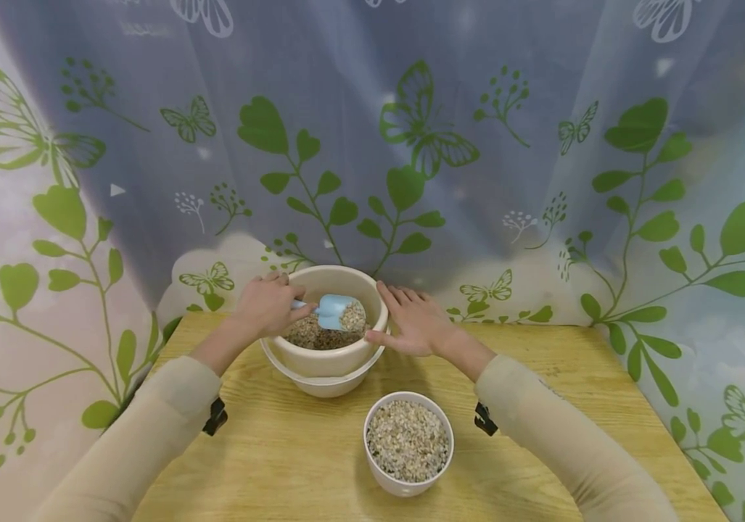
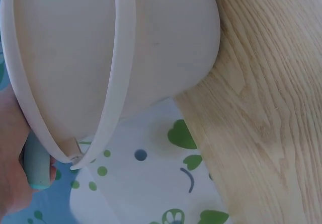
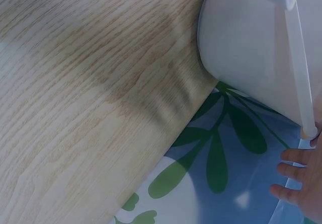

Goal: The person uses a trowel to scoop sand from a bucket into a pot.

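A cream bucket (image 1: pixel 320 362) stands toward the back of the table, with its pale carrying handle (image 2: pixel 123 48) swung down round the front. Loose brown grainy material (image 1: pixel 303 332) lies inside it. My left hand (image 1: pixel 270 306) grips the handle of a light blue scoop (image 1: pixel 333 306) over the bucket's opening; paler grains (image 1: pixel 353 317) fill the scoop's front end. At the bucket's right side my right hand (image 1: pixel 414 320) rests against the rim, its fingers extended. Nearer the front is a white tub (image 1: pixel 390 480) filled with pale grains (image 1: pixel 408 441).
The wooden table (image 1: pixel 268 464) carries the bucket and the tub. Behind it and at both sides hangs a curtain (image 1: pixel 346 145) printed with green leaves and butterflies, close to the bucket's back. The tub stands between the two forearms.
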Tool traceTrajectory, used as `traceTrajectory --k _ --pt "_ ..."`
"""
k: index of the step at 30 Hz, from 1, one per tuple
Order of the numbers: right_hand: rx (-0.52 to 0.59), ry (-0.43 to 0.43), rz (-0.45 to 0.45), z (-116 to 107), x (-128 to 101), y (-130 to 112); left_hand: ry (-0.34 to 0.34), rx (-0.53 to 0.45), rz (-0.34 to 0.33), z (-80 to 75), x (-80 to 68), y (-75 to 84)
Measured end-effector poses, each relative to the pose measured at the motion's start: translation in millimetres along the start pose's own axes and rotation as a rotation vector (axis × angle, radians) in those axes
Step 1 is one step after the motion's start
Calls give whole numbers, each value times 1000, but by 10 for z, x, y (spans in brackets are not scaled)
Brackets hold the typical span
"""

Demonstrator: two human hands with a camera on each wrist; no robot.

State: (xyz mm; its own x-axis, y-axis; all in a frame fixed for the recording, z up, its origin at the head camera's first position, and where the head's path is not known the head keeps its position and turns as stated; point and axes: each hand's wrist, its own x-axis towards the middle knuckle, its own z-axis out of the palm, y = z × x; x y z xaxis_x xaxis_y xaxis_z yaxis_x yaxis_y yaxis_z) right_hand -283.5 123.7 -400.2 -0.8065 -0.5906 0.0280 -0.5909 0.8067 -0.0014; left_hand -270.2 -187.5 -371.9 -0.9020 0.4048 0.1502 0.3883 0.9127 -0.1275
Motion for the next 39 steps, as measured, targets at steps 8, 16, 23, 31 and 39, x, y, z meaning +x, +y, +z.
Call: traceTrajectory --k 8,16,23,31,39 --pt "-4 -3 2 -3 1 -4 43 -19 -12 21 -60 -3" --pt "10 11 -7 7 10 -5 76 -38 -39 24 -118 14" --pt "19 25 1 -9 4 3 96 -57 -62 39 -145 26" --pt "20 13 -7 -19 -8 1 136 -57 -56 35 -174 29" --pt "-10 23 -52 -31 -62 23 137 -61 -54 20 -203 30"
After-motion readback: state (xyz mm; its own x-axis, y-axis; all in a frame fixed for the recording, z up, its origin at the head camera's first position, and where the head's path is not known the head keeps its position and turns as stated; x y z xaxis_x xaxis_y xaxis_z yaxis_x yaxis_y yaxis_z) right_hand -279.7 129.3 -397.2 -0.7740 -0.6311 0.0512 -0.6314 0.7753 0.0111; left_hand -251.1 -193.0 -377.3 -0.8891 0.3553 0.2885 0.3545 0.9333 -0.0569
